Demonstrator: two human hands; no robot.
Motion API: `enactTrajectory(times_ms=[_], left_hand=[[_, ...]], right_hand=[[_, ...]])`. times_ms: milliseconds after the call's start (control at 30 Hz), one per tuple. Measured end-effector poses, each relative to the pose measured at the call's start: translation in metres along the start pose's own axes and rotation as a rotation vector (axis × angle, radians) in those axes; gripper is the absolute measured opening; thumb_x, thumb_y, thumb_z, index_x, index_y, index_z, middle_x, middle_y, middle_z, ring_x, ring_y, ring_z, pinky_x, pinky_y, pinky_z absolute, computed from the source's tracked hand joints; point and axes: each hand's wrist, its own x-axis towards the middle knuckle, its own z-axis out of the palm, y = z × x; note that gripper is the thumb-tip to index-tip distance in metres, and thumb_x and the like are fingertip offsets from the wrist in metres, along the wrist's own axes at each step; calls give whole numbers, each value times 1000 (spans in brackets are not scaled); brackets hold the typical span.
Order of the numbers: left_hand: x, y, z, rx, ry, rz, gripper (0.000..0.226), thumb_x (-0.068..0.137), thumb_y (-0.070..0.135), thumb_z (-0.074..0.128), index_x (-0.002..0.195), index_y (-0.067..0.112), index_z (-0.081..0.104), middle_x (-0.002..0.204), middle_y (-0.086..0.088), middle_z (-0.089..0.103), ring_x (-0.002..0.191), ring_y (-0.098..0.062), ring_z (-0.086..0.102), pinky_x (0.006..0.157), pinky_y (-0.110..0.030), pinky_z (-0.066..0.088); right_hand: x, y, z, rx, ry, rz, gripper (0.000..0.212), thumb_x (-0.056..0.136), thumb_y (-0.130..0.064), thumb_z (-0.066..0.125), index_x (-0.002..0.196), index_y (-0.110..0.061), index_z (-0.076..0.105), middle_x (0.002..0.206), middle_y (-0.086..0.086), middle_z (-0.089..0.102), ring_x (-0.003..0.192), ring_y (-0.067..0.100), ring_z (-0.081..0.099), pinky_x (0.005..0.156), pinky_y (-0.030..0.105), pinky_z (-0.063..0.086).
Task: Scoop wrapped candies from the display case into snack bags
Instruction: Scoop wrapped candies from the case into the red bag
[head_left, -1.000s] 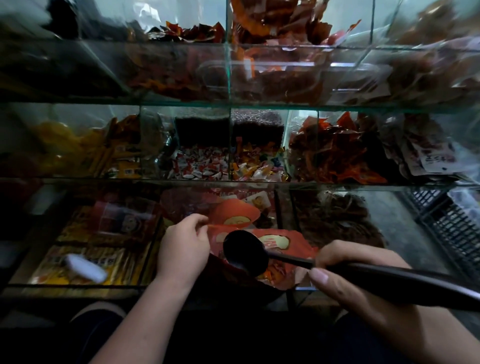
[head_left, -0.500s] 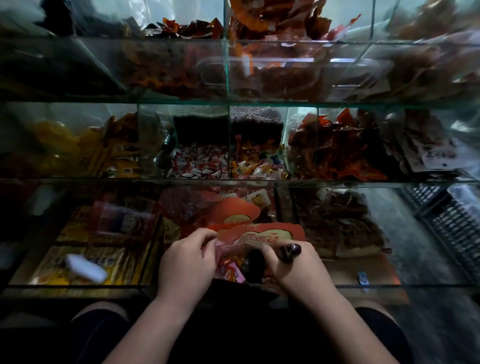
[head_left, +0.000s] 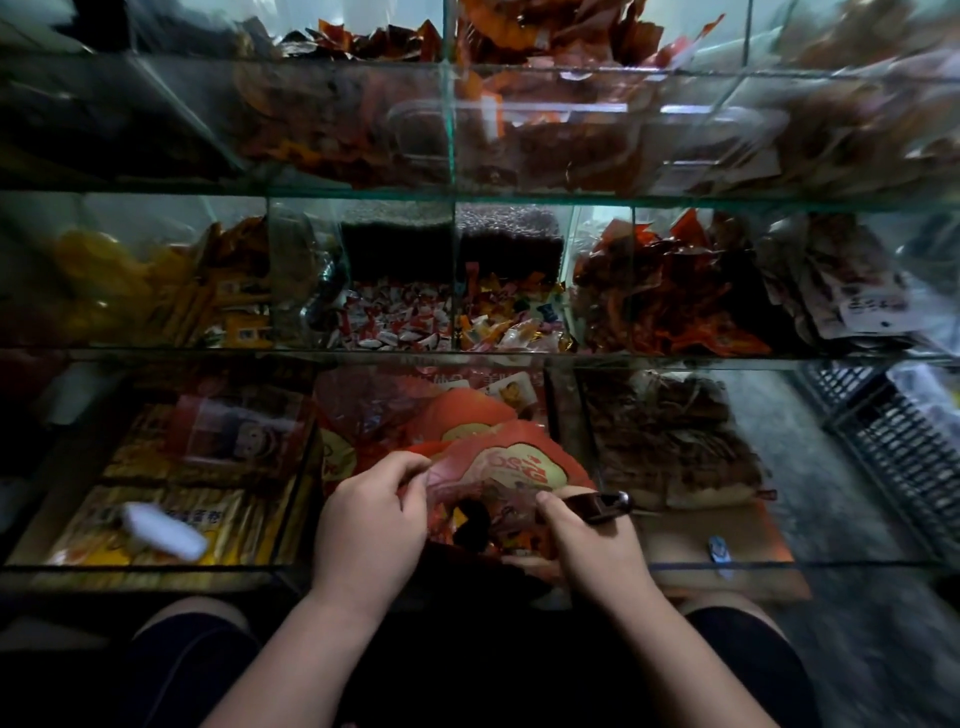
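A red snack bag (head_left: 511, 465) with a cream label is held open at the lower middle. My left hand (head_left: 371, 522) pinches its left edge. My right hand (head_left: 592, 540) grips the black scoop's handle (head_left: 602, 506); the bowl (head_left: 472, 522) is down inside the bag's mouth, mostly hidden. Wrapped candies lie on the middle glass shelf: red-and-white ones (head_left: 397, 325) and mixed orange ones (head_left: 511, 325) in the compartment to their right.
The glass display case (head_left: 519, 200) has three tiers of divided compartments with red snack packets, dark seeds and yellow boxes. More red bags (head_left: 457, 410) lie behind the held one. A white object (head_left: 161, 530) lies lower left, a black crate (head_left: 893, 436) at right.
My right hand swung the scoop from level above the bag to tipped down into the bag's mouth, and moved in close to my left hand. The bag's mouth has been drawn up higher.
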Motion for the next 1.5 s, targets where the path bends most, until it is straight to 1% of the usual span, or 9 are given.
enactTrajectory(times_ms=[133,233,400,567,667,800,967,1267,1500], left_hand=[[-2,1,2,-14,-17,11,15,88,18,74,97,30,75,86,19,72,77,-3,67,62,-11,44],[-4,0,2,-30,-4,26,17,87,16,74,96,30,74,87,20,71,80,-2,67,65,-15,48],[-4,3,-1,1,32,40,16,84,14,76,93,27,75,87,13,73,81,-12,68,69,-28,55],[-5,27,-6,-139,130,334,19,77,1,65,89,13,73,95,7,66,94,-10,59,87,-21,46],[-11,50,3,-226,-150,324,18,83,8,64,97,16,72,97,8,65,94,-9,62,86,-23,50],[-6,59,31,172,-560,72,41,96,40,58,132,22,53,126,0,54,118,-24,56,100,-38,47],[4,54,52,216,-716,41,53,100,49,42,148,25,38,146,-9,46,132,-33,47,109,-44,40],[-6,38,61,177,-436,-45,53,94,13,46,145,28,45,140,-10,45,127,-34,47,105,-42,40],[-9,44,56,77,-354,13,38,98,37,51,133,23,55,125,-5,51,121,-26,44,105,-34,34]], right_hand=[[5,-4,2,-156,-37,45,13,92,-33,68,81,-28,71,66,-11,70,74,10,68,73,28,53],[-1,-5,-5,21,29,130,11,86,-26,75,76,-20,76,66,-8,73,74,17,71,71,35,55],[-14,-9,-33,347,153,311,15,86,-20,72,77,-9,77,68,7,74,50,12,67,42,22,49],[-22,-24,-54,264,161,201,30,93,-30,64,67,-24,78,63,-4,71,49,4,62,49,22,47],[-26,-36,-67,147,274,119,25,84,-49,63,70,-34,77,52,-10,66,41,-2,57,54,30,39],[-29,-51,-78,54,278,-8,47,71,-67,54,75,-26,77,46,-2,60,36,1,48,52,27,31],[-41,-63,-85,84,316,-19,52,71,-73,56,79,-27,80,47,1,61,36,5,50,49,25,33],[-52,-73,-89,167,329,6,41,90,-47,67,73,-12,79,44,0,61,32,3,49,34,10,32],[-58,-82,-98,291,335,-12,36,92,-39,60,64,-22,76,42,4,54,29,8,41,32,13,29]])
